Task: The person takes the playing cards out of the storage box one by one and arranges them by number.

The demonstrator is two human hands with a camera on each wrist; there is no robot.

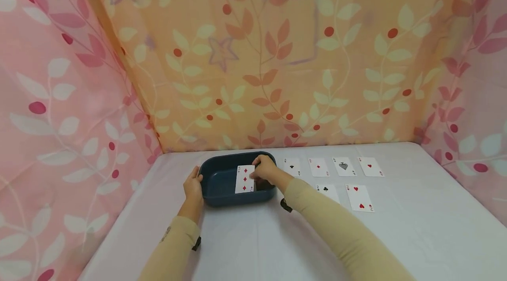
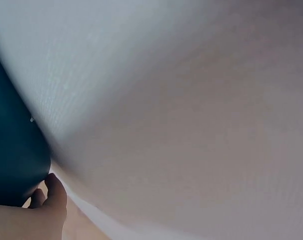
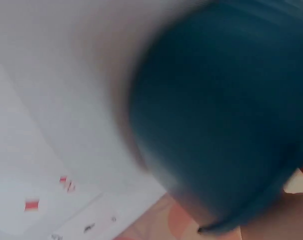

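Observation:
A dark blue tray (image 1: 237,200) with rounded corners and raised walls stands on the white cloth. My left hand (image 1: 192,187) grips its left end, thumb at the rim; in the left wrist view its bent fingers (image 2: 55,192) reach the blue wall. Over the tray's right half, my right hand (image 1: 266,169) pinches a three of diamonds (image 1: 241,179) by its right side, face toward me. Beneath that hand, the inside of the tray is partly hidden. The right wrist view shows mostly the tray's outer wall (image 3: 211,115), blurred.
Right of the tray, face-up cards form two rows: ace of clubs (image 1: 292,167), ace of diamonds (image 1: 318,167), ace of spades (image 1: 343,166) and ace of hearts (image 1: 370,166) behind; two of clubs (image 1: 325,190), partly covered by my right sleeve, and two of hearts (image 1: 359,198) in front. Patterned curtains (image 1: 261,52) surround the table.

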